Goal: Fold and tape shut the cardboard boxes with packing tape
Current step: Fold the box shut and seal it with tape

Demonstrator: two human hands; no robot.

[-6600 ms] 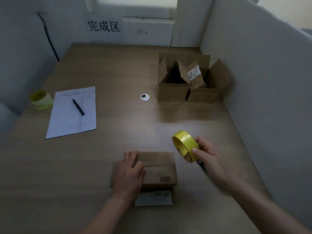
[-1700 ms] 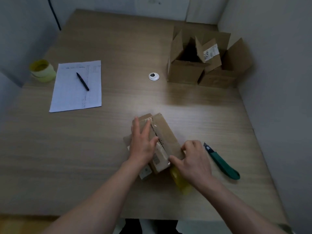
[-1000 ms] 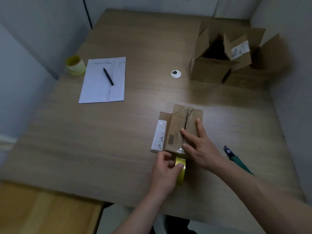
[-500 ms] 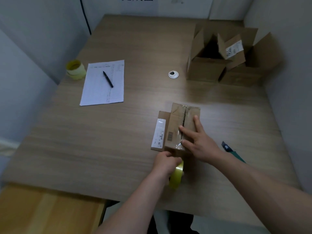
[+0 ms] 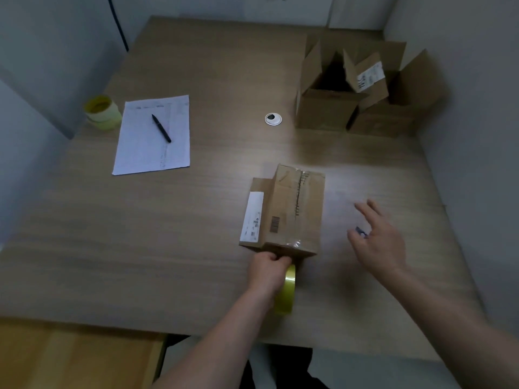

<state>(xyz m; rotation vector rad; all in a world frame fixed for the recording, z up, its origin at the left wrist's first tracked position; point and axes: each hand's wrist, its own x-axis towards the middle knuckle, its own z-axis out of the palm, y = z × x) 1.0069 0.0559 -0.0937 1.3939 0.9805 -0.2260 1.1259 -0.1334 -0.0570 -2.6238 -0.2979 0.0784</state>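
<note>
Holding the yellow tape roll (image 5: 287, 289) tight, the left hand (image 5: 268, 272) touches the box (image 5: 292, 211); right hand (image 5: 377, 242) fingers (image 5: 365, 210) spread apart beside it.

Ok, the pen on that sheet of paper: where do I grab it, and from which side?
Pinch the pen across the middle of its barrel, coming straight down from above. It lies flat and diagonal on the paper, tip toward the far left, with nothing touching it, so set your fingers across its slant, one on each long side.
</note>
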